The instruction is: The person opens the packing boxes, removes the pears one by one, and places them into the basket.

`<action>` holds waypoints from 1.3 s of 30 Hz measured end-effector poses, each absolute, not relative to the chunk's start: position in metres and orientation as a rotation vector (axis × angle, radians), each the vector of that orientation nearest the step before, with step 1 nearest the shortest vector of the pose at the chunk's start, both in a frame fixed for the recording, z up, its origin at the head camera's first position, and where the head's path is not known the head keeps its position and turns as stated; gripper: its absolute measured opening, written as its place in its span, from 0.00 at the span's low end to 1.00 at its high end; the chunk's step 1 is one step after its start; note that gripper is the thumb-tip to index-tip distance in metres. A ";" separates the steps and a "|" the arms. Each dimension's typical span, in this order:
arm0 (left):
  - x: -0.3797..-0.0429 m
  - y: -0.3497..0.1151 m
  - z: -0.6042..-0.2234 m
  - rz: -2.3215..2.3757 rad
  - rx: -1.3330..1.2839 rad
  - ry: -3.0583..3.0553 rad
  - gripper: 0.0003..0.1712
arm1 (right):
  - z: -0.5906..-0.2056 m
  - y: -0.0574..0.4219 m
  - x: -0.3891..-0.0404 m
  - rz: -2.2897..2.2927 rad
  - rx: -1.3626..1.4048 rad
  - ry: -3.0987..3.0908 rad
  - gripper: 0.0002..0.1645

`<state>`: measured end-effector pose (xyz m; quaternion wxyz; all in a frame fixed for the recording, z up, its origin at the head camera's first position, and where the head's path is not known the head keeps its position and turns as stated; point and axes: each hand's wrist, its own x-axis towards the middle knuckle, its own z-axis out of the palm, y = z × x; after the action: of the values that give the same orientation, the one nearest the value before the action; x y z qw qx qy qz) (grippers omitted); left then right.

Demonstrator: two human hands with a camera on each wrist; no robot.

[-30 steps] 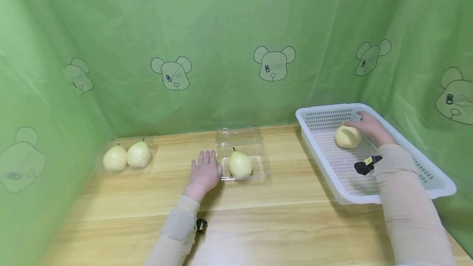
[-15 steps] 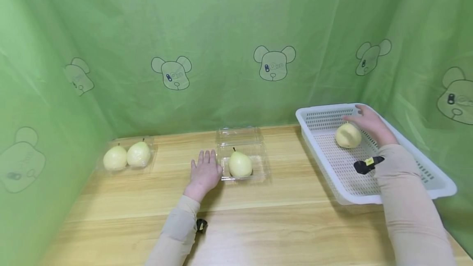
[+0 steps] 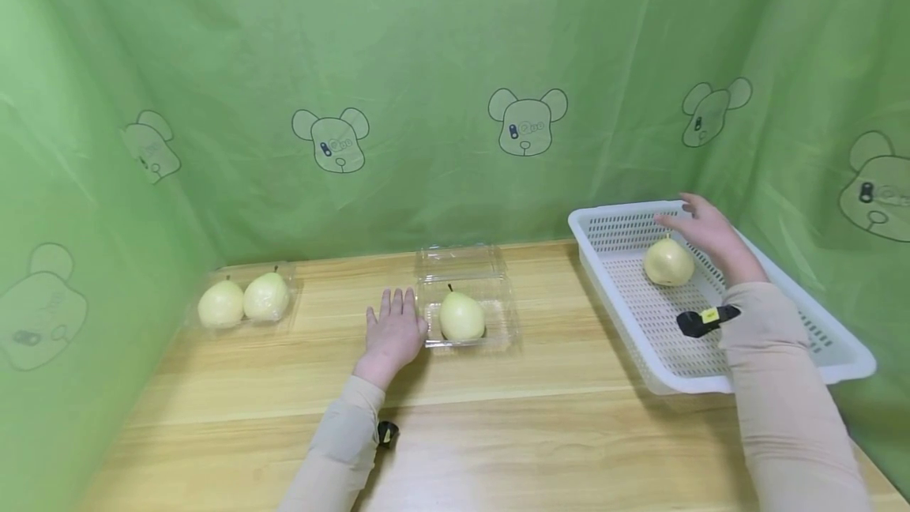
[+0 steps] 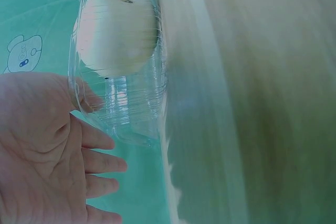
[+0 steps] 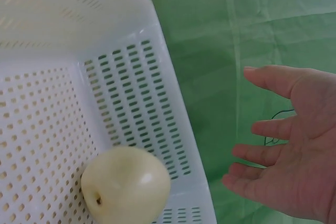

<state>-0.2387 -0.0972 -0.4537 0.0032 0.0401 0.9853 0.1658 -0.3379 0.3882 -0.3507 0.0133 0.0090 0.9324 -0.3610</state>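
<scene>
My left hand [image 3: 393, 338] lies with fingers straight beside a clear plastic clamshell box [image 3: 501, 314], its thumb at the box's left wall. One pale yellow-green pear [image 3: 462, 317] sits in that box, and the lid stands raised at the back. In the left wrist view, the thumb [image 4: 86, 95] overlaps the clear wall below the pear [image 4: 118, 32]. Over the far end of a white perforated basket [image 3: 618, 314], my right hand [image 3: 711, 237] hovers with spread fingers and holds nothing. Below it a single pear [image 3: 669, 261] rests in the basket, apart from the fingers in the right wrist view.
Another clear box [image 3: 291, 310] with two pears [image 3: 266, 297] stands at the far left of the wooden table [image 3: 512, 433]. Green curtains [image 3: 426, 196] with bear-head prints hang behind and at both sides. The basket's high rim surrounds the pear at right.
My right hand has risen off the pear in the basket and drawn back toward the far rim, its fingers letting go. The left hand has not moved.
</scene>
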 end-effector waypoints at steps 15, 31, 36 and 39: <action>-0.239 -0.098 -0.455 0.522 0.120 3.084 0.35 | -0.329 0.348 -0.317 -1.276 -0.074 2.924 0.56; -0.243 -0.099 -0.453 0.509 0.120 3.071 0.35 | -0.311 0.283 -0.279 -1.379 -0.271 2.901 0.51; -0.243 -0.099 -0.452 0.504 0.126 3.070 0.35 | -0.311 0.267 -0.268 -1.391 -0.320 2.910 0.50; -0.243 -0.099 -0.451 0.497 0.123 3.066 0.35 | -0.313 0.258 -0.264 -1.407 -0.365 2.904 0.49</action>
<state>-0.2433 -0.0987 -0.4514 0.0167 0.0396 0.9862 0.1598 -0.2641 0.2581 -0.3132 -0.0530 -0.1122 0.8929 -0.4328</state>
